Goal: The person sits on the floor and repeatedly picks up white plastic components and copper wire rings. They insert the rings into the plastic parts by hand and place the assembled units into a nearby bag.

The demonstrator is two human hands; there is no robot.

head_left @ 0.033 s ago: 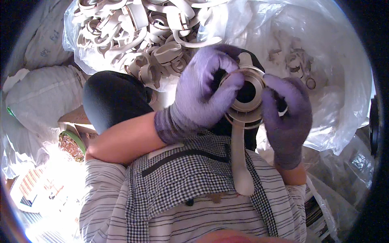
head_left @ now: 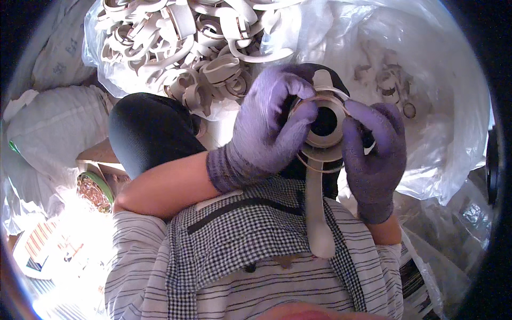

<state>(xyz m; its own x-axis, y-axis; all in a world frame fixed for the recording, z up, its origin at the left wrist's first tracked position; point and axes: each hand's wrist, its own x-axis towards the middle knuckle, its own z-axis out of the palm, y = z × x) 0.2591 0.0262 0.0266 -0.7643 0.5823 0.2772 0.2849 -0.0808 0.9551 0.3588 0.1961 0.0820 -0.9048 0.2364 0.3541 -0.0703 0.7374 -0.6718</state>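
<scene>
A beige plastic part with a round collar and a long flat handle [head_left: 318, 213] sits in front of my lap, its handle pointing toward me. Around the collar lies a thin copper-coloured ring [head_left: 326, 170], slightly askew and standing off its near edge. My left hand [head_left: 261, 125], in a purple-grey glove, pinches the ring at the collar's upper left with thumb and forefinger. At the right side, the gloved fingers of my right hand [head_left: 377, 152] close on the ring's edge. What supports the part underneath is hidden.
A clear bag heaped with similar beige parts [head_left: 205, 42] stands at the far left. Another large clear plastic bag [head_left: 426, 133] with a few rings inside lies at the right. Beside my left knee is a round green-rimmed container of copper-coloured pieces [head_left: 96, 191].
The thin ring has shifted and hangs lower off the collar's near edge. My right hand has moved slightly left; my left hand has barely moved.
</scene>
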